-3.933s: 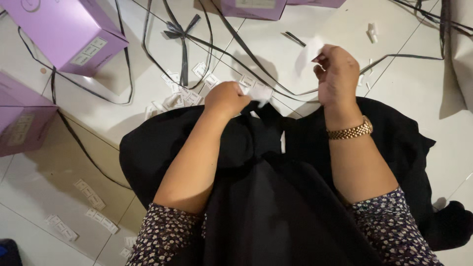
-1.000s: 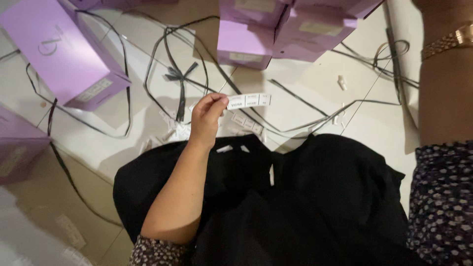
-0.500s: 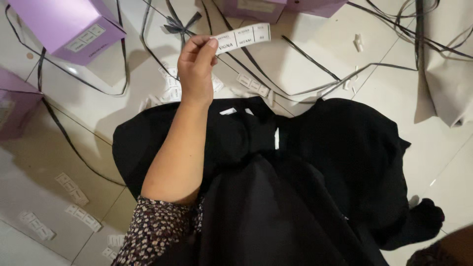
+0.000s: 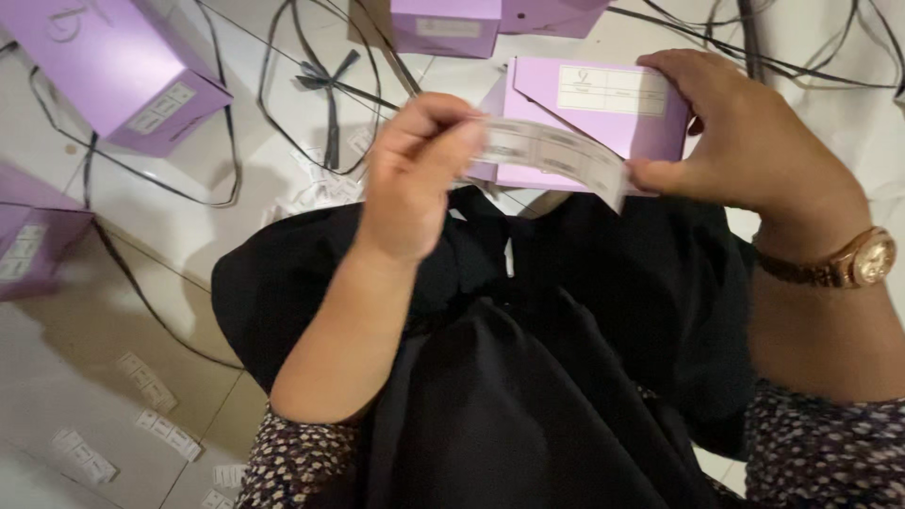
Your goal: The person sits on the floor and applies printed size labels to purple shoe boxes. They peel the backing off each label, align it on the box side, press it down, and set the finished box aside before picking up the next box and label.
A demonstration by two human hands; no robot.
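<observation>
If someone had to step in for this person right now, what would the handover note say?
Left hand: fingers pinch one end of a white label strip, held up over the lap.
Right hand: grips a flat lilac box by its right edge; its thumb holds the strip's other end.
Black cloth covers the lap.
Around: more lilac boxes on the tiled floor, black ribbons strewn between them, spare label strips at lower left.
Done: strip picked up and brought to the box, which already shows one white label on its face.
Left: the strip is not yet stuck down.
</observation>
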